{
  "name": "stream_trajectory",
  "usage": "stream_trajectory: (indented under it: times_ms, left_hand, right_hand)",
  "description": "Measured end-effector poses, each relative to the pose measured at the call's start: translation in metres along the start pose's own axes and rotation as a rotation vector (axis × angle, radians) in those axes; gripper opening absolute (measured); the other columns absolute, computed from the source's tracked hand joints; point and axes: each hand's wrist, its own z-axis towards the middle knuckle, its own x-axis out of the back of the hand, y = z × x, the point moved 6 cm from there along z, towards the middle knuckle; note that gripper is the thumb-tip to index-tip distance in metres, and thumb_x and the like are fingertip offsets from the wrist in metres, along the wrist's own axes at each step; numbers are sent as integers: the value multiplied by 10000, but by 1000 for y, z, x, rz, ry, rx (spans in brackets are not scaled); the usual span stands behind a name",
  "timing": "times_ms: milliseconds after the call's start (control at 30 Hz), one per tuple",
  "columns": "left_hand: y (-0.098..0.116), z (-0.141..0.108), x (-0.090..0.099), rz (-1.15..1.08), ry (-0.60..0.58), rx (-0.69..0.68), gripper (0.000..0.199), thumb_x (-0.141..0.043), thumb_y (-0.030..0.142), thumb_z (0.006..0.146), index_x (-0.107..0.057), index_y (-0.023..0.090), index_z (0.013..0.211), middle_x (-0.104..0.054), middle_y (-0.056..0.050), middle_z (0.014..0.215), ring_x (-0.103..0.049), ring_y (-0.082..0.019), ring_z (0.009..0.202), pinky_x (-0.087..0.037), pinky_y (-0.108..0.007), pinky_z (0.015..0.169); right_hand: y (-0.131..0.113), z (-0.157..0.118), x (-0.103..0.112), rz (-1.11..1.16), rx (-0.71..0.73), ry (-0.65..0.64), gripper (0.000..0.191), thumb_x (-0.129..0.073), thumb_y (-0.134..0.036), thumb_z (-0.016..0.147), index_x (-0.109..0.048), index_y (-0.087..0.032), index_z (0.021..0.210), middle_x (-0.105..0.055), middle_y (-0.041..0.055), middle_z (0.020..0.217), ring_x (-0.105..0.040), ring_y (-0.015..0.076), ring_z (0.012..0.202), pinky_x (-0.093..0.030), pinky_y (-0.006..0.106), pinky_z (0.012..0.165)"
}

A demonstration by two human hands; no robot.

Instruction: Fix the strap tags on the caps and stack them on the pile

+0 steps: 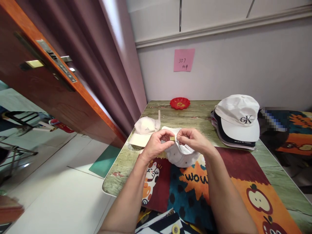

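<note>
1. While its thumb and forefinger close in a pinch, the left hand grips a small brass-toned buckle; its other fingers are loosely curled.
2. Right hand: thumb and forefinger pinched together just beside the buckle, on what appears to be the strap; remaining fingers folded. The two sets of fingertips nearly meet.
3. White baseball cap: directly below and between the hands, on the table and over the edge of the printed mat; stitched eyelets visible on the crown. Partly covered by the hands.
4. Cream baseball cap: just beyond the left hand, brim toward the wearer, loose strap end raised at the back; small dark striped emblem on the front, no lettering readable.
5. Stack of caps: beyond the right hand, well apart from it; topmost white, embroidered with dark overlapping letters resembling "GK". Dark cap beneath carries small brim lettering, apparently including "YOURSELF".
6. Mat print: "WOW" in dark letters on an orange burst, a cat figure, and apples.
7. Pink sticky note: on the wall, handwritten "357" above two Chinese characters.
8. Red scalloped dish: far table edge, yellow motif inside.
</note>
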Motion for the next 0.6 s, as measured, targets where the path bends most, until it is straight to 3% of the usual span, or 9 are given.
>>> stream_trajectory:
  times_ms: [133,300,467,600]
  left_hand:
    - [-4,0,-1,-6,18,0,243,-748,229,779,-683,160,1002,-687,-44,959,-624,-166,863,-483,-281,791]
    - [-8,-1,5,32,45,8,250,-758,255,780,-689,159,1001,-681,-37,908,-623,-166,844,-484,-278,770]
    - [-8,-1,5,89,21,-8,231,-743,228,785,-688,164,1000,-693,-46,971,-624,-161,856,-481,-287,805]
    - [-6,-1,2,103,27,-13,225,-735,221,784,-681,165,995,-664,-22,897,-599,-148,817,-467,-268,760]
  right_hand:
    - [0,2,-3,26,37,-4,266,-661,-417,826,-630,-164,747,-600,9,678,-491,127,635,-355,256,590]
    - [7,-1,5,29,13,-19,299,-692,-452,827,-669,-154,840,-596,7,706,-475,120,626,-322,251,555]
    - [12,-3,13,44,0,-20,281,-689,-436,831,-663,-157,815,-565,-4,667,-461,118,616,-325,256,559]
    - [12,-2,11,52,-2,-25,252,-682,-407,823,-650,-158,796,-545,-16,649,-428,109,596,-308,257,552]
